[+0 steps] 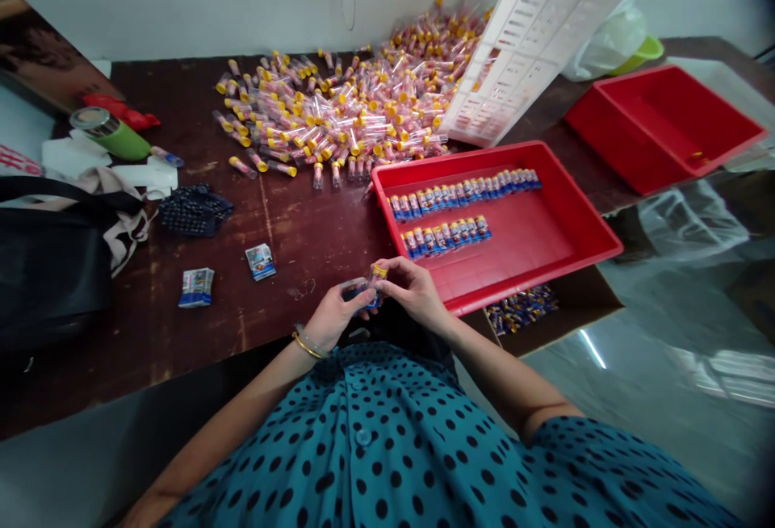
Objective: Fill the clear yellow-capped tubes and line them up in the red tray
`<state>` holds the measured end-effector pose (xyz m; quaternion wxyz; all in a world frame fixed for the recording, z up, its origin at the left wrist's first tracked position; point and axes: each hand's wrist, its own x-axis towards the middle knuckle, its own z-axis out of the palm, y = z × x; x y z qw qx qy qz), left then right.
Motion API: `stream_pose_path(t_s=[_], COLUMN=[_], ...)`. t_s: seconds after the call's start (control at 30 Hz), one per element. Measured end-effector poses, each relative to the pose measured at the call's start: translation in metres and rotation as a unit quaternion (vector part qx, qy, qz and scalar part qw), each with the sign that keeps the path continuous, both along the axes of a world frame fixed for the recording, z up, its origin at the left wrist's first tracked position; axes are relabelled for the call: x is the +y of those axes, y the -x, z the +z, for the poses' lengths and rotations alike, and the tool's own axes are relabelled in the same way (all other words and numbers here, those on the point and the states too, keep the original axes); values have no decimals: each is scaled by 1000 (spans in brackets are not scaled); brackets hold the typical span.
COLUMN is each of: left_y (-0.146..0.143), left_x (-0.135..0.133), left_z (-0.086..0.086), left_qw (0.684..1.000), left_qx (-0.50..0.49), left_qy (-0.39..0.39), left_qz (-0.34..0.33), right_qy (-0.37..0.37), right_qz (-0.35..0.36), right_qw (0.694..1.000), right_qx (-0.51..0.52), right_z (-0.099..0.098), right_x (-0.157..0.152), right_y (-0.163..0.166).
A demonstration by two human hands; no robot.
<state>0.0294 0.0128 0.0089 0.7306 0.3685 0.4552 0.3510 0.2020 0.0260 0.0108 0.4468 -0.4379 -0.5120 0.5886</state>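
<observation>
Close to my body, at the table's front edge, both hands meet around a small clear tube with a yellow cap. My right hand pinches the tube near its capped end. My left hand is closed at its lower end, with blue printed wrappers in the fingers; how many is hidden. Beside my right hand stands a shallow red tray holding two rows of tubes in blue wrappers. Two small stacks of flat wrappers lie on the table to the left.
A large heap of yellow-capped tubes covers the table's back. A white plastic crate leans over it. Right of that is a deep red bin. An open cardboard box sits below the tray. At left are a black bag and a green bottle.
</observation>
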Motion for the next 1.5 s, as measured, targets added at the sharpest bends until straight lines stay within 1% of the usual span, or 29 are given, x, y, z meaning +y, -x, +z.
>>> stream_pose_path(t_s=[0.17, 0.27, 0.33, 0.4, 0.47, 0.5, 0.53, 0.57, 0.6, 0.63, 0.7, 0.73, 0.8, 0.9, 0.97, 1.0, 1.07, 1.1, 1.13, 1.17, 1.23, 1.3, 1.33, 1.4, 1.5], left_y=[-3, -6, -7, -7, -6, -4, -2, 0, 2, 5, 9, 12, 17, 25, 30, 32, 34, 35, 35, 36, 38, 45, 51, 69, 101], left_x=[0, 2, 3, 5, 6, 7, 8, 8, 8, 9, 9, 8, 7, 5, 4, 5, 7, 8, 9, 10, 11, 11, 10, 10, 11], left_z=[2, 4, 6, 8, 8, 7, 6, 4, 1, -1, -6, -9, -12, -13, -13, -13, -14, -15, -16, -16, -16, -12, -9, -3, 0], left_qw=[1000, 1000, 1000, 1000, 998, 997, 996, 995, 994, 993, 992, 992, 991, 990, 988, 986, 984, 985, 985, 986, 986, 983, 981, 976, 966], left_qx=[4, 3, -7, -23, -38, -43, -45, -45, -44, -41, -36, -34, -36, -45, -56, -65, -77, -77, -72, -63, -44, -38, -40, -46, -26], left_qy=[-4, -2, 4, 19, 46, 60, 74, 85, 94, 100, 107, 110, 111, 114, 125, 132, 139, 135, 128, 118, 96, 85, 85, 90, 82], left_qz=[-7, -8, -5, -1, 8, 15, 21, 27, 33, 40, 54, 59, 60, 65, 73, 75, 75, 78, 86, 98, 130, 158, 169, 194, 244], right_qy=[2, 11, 20, -1, -43, -57, -56, -34, 8, 52, 85, 88, 74, 27, -25, -58, -122, -161, -176, -183, -181, -167, -159, -147, -142], right_qz=[-4, 9, 19, -13, -89, -136, -170, -199, -226, -243, -260, -260, -252, -247, -235, -211, -135, -58, -11, 20, 52, 53, 52, 61, 111], right_qw=[1000, 1000, 999, 998, 995, 989, 979, 960, 922, 876, 832, 825, 825, 824, 834, 844, 869, 873, 875, 875, 868, 859, 854, 848, 848], right_qx=[-4, 20, 46, 59, 23, -25, -96, -194, -314, -414, -483, -494, -501, -510, -499, -489, -460, -457, -452, -449, -460, -482, -492, -506, -498], right_z=[5, 5, 5, 4, 3, 2, 1, -1, -2, -5, -12, -16, -21, -16, -6, -1, 7, 9, 10, 9, 4, -3, -5, -9, -10], right_x=[1, -2, 2, 17, 44, 60, 77, 93, 107, 118, 130, 133, 136, 147, 163, 173, 193, 202, 210, 218, 231, 242, 245, 249, 243], right_y=[-3, 1, -2, -21, -62, -90, -121, -152, -181, -206, -239, -246, -246, -221, -186, -162, -98, -60, -22, 16, 83, 129, 143, 158, 158])
